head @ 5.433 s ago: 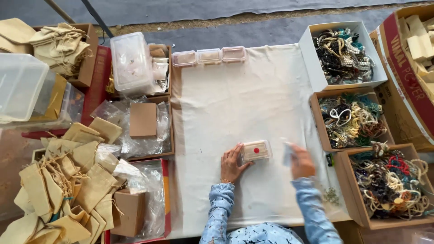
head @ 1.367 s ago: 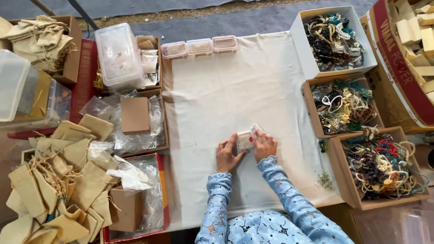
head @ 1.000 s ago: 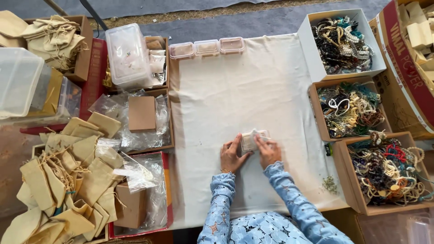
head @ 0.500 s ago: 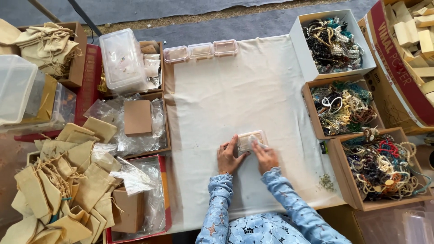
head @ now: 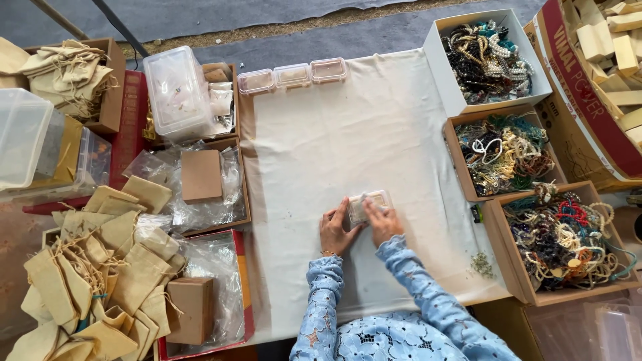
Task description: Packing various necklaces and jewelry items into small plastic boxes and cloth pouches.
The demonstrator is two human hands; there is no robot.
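Because both hands meet on it, I read the grip first.
Small clear box (head: 367,206): it sits on the cloth, near the middle of the counter, pinned from both sides so it cannot slide.
Left hand (head: 336,230): fingers curled against the box's left edge, gripping it.
Right hand (head: 382,220): fingers closed over the box's right end and top.
Counter (head: 321,147): covered by a pale cloth, with three more clear boxes (head: 293,75) lined up at its far edge.
Right side: cardboard boxes of bead necklaces (head: 501,152), within reach.
Left side: tan drawstring pouches (head: 100,267), heaped.
Room: grey ground beyond the counter.
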